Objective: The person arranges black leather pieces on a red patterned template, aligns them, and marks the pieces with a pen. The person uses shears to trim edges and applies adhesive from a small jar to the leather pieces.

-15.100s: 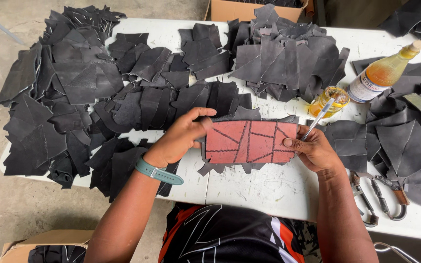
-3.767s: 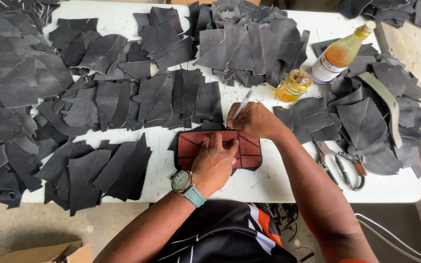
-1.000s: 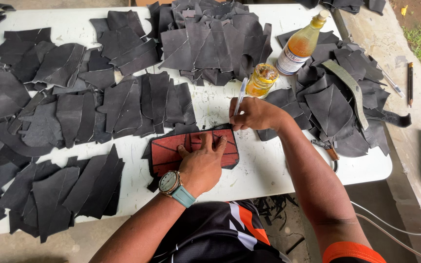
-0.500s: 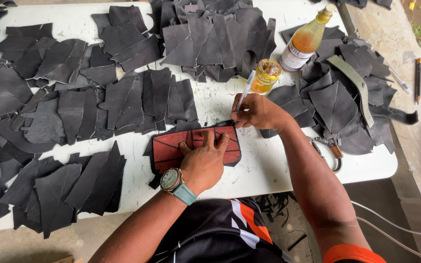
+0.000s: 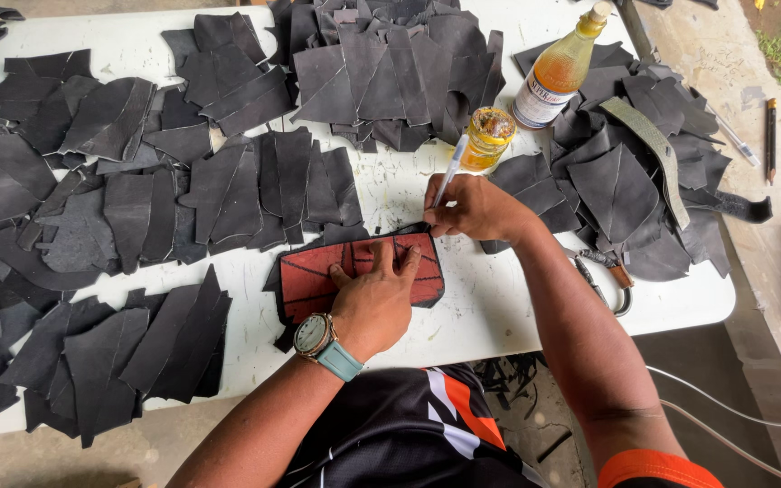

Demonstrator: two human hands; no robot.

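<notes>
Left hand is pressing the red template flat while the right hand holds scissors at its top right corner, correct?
Not scissors. The head view shows the right hand holding a white pen there; the left hand does press the red template flat.

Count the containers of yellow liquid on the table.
2: a tall bottle at the far right, and a small open jar just beyond the right hand. None seem hidden.

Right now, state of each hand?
Left hand: open, pressed flat on the red template.
Right hand: closed on a pen, tip at the template's top edge.
</notes>
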